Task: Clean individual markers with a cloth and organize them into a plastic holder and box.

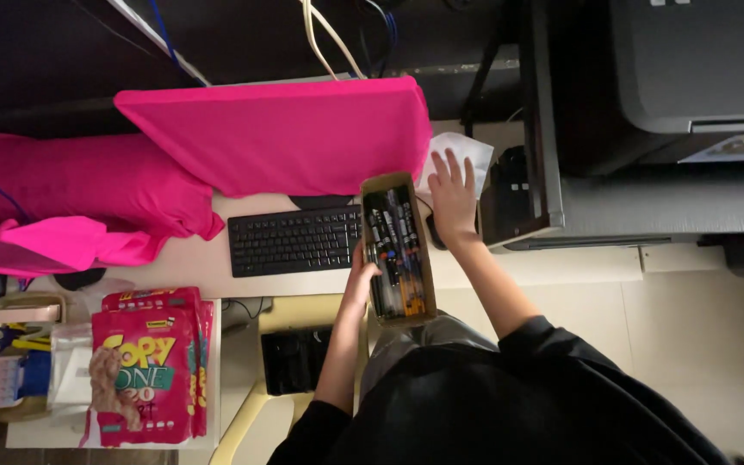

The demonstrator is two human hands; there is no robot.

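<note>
Gripping the light, stiff cardboard box of pens mid-frame, our left hand clasps its side; right hand spread flat on white cloth.

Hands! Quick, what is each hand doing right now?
Left hand: closed on the side of the cardboard box of markers.
Right hand: open, fingers spread flat on the white cloth, holding nothing.

Black keyboard on desk, partly under pink cloth draped over monitor. More pink fabric at left. Red paper reams stacked on side table. Dark printer on stand, right. Cables behind.
</note>
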